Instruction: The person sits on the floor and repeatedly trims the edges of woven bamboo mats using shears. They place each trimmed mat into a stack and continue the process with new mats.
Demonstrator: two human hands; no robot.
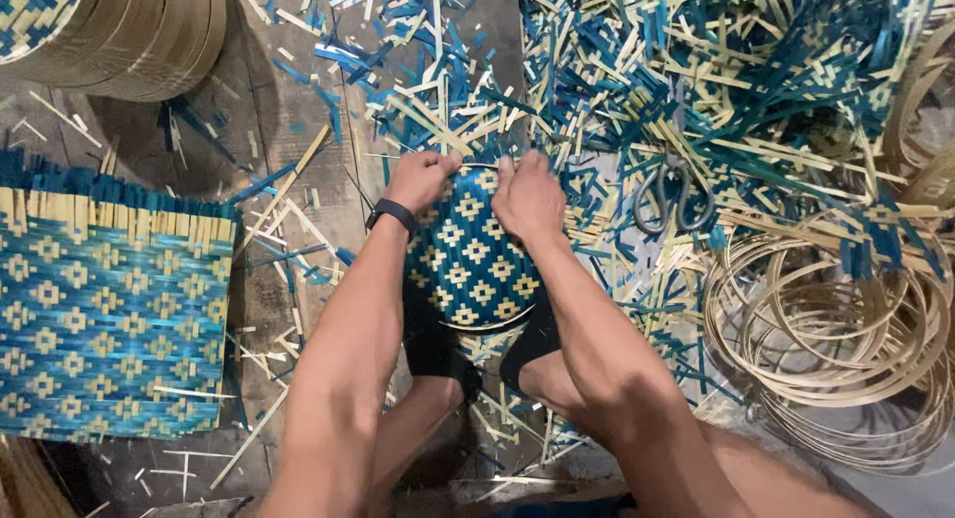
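Head view: the person is sitting over a floor littered with trimmed strips and is working a round woven disc (471,257), blue and pale yellow in a diamond pattern, which is lying between the knees just ahead of the feet. The left hand (420,179) is curling closed over the disc's far rim at the upper left, thumb and fingers pinching the edge; a black wristband (391,215) is sitting on that wrist. The right hand (527,195) is closing likewise on the far rim at the upper right, fingers folded over the edge. Both hands are gripping close together, near a thin hoop line along the rim. In my judgement, the work is going well only while the pressure stays even on both sides and the weave stays flat against the rim.

A flat woven mat (104,324) is lying to the left, scissors (668,195) to the right, coiled bamboo hoops (831,329) beyond them, and stacked finished rounds (119,30) at upper left.
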